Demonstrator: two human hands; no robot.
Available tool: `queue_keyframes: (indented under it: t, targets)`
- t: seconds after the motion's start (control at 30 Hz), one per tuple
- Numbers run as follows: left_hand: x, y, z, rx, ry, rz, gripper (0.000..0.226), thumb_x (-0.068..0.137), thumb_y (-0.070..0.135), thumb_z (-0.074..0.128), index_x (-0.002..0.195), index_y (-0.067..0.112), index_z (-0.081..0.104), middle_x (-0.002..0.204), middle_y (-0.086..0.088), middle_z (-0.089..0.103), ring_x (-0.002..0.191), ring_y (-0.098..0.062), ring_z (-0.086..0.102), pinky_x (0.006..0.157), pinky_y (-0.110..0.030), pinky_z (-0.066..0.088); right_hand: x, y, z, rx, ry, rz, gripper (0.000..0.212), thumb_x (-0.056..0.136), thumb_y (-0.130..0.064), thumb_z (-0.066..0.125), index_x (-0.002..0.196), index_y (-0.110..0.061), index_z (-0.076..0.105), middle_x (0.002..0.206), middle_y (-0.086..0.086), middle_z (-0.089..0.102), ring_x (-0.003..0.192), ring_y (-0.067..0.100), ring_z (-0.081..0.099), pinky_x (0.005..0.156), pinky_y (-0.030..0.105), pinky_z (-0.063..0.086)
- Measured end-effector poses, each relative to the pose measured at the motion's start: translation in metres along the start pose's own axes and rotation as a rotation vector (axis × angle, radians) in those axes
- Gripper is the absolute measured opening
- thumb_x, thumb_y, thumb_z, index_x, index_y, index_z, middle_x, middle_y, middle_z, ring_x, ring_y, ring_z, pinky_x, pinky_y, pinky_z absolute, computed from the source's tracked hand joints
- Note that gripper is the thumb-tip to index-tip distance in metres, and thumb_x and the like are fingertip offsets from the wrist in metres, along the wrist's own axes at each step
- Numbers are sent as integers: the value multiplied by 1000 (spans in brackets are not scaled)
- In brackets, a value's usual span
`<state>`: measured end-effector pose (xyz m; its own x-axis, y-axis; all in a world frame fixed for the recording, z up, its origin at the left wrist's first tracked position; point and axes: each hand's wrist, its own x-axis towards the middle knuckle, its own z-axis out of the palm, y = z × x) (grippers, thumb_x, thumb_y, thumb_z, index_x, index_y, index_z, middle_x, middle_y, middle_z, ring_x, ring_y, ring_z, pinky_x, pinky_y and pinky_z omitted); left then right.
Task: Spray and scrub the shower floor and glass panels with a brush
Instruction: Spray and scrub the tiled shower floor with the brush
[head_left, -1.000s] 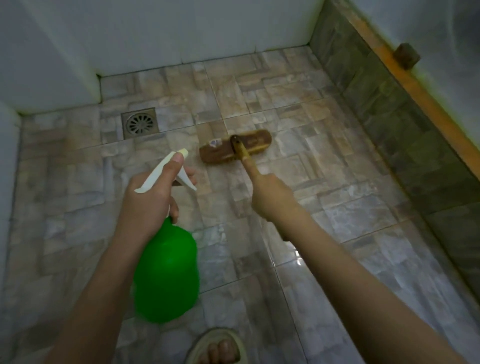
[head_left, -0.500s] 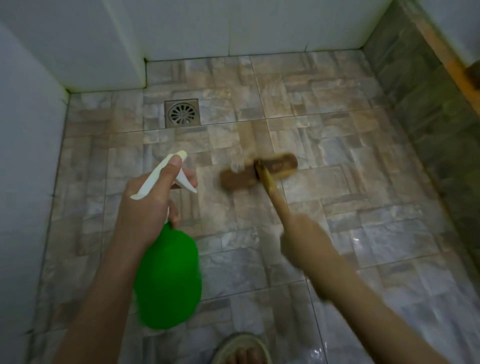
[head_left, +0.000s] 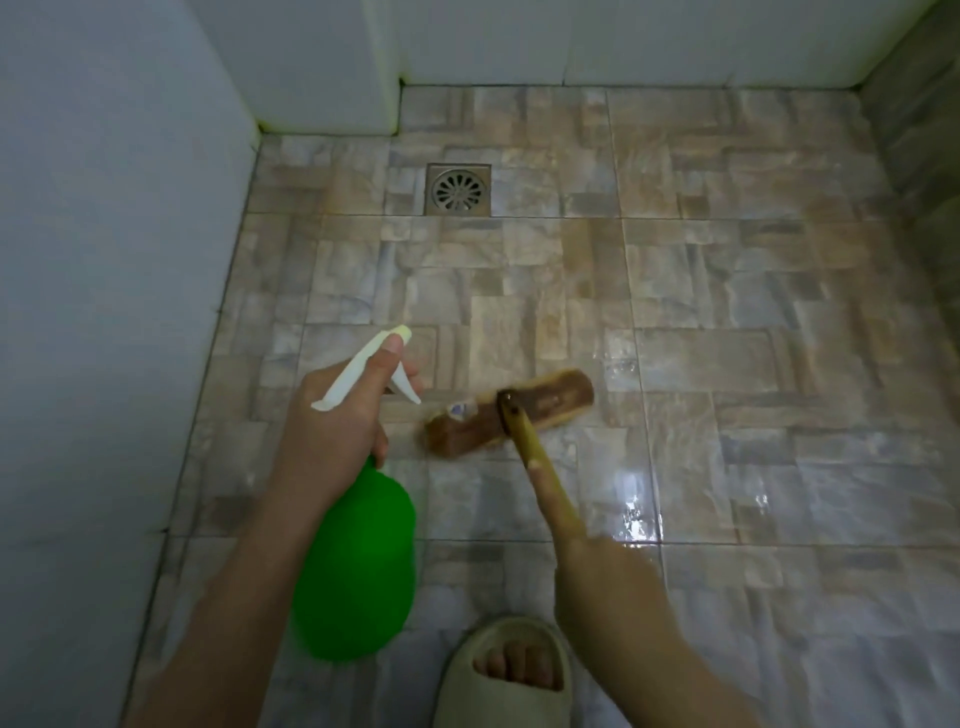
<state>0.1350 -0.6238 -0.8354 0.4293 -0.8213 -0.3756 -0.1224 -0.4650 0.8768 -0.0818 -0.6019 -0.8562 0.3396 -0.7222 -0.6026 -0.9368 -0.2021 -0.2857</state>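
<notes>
While brush (head_left: 511, 411) head lies flat on floor (head_left: 727, 322) ahead of right hand (head_left: 597, 582), it sits nearer feet than second ago: pull stroke, scrubbing underway. Right hand clenched on handle. Left hand (head_left: 337, 431) grasps green spray bottle (head_left: 358, 566), finger near trigger, unchanged. Wet sheen right of brush; drain (head_left: 458, 189) beyond untouched. Glass panels pending.

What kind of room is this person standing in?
Most likely a shower or small bathroom. The wet, glossy stone-pattern tile floor has a square metal floor drain near the pale walls, and the person holds a green spray bottle and a long-handled scrub brush.
</notes>
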Motion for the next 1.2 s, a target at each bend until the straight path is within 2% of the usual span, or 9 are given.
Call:
queue_keyframes:
  t: [0.17,0.27,0.37,0.47,0.6,0.73,1.03,1.13,1.2]
  targets:
    - [-8,10,-19,-26,84,15,33,94,61,52,69,55,72,91,-1,78,40,-19,47,53,-29,44,115,-41,-34,-66,169,-134,91,91,3,41,150,-37,-16,71,6,50,48,15,37,44,29,27]
    - [-5,9,-39,-95,140,53,30,90,60,53,70,52,74,90,5,79,50,-31,53,50,-28,42,98,-42,-25,-37,156,-116,93,91,3,39,148,-41,-21,67,0,42,51,14,42,47,29,35]
    - [2,5,-52,-125,181,56,30,87,59,52,71,51,76,89,6,79,55,-40,54,52,-28,42,32,-36,1,-78,12,-126,88,94,-1,33,144,-39,-29,88,5,56,70,19,57,65,33,42]
    - [16,3,-56,-98,207,41,28,84,62,54,72,50,76,90,6,79,69,-52,62,53,-29,44,80,-54,-16,-84,106,-141,88,94,0,34,147,-37,-24,81,4,51,53,12,39,59,32,40]
    - [29,9,-62,-107,235,46,29,84,65,52,69,53,74,88,8,78,38,-18,48,53,-30,44,184,-86,-65,-128,149,-229,89,90,4,40,152,-38,-9,104,22,60,57,20,46,47,32,35]
    - [41,15,-59,-148,200,38,30,90,61,55,72,49,75,87,3,79,43,-22,49,56,-32,44,133,-55,-58,-38,164,-86,105,86,5,46,143,-48,-25,67,2,48,51,15,46,46,29,39]
    - [69,37,7,-134,18,13,41,86,64,54,70,35,78,96,5,78,56,-34,64,47,-30,44,188,-8,-110,84,288,46,98,87,5,45,147,-51,-10,90,10,56,66,23,57,59,40,56]
    - [72,46,27,-139,-25,24,30,84,66,54,67,52,73,90,-15,76,46,-25,56,53,-33,45,121,24,-90,115,244,186,105,86,2,46,140,-55,-25,71,5,56,54,18,55,46,30,47]
    - [75,51,41,-150,-36,23,34,91,58,55,65,49,74,86,-11,77,38,-19,51,55,-35,47,88,31,-82,139,212,270,107,86,0,46,137,-54,-30,65,4,55,50,16,52,45,29,45]
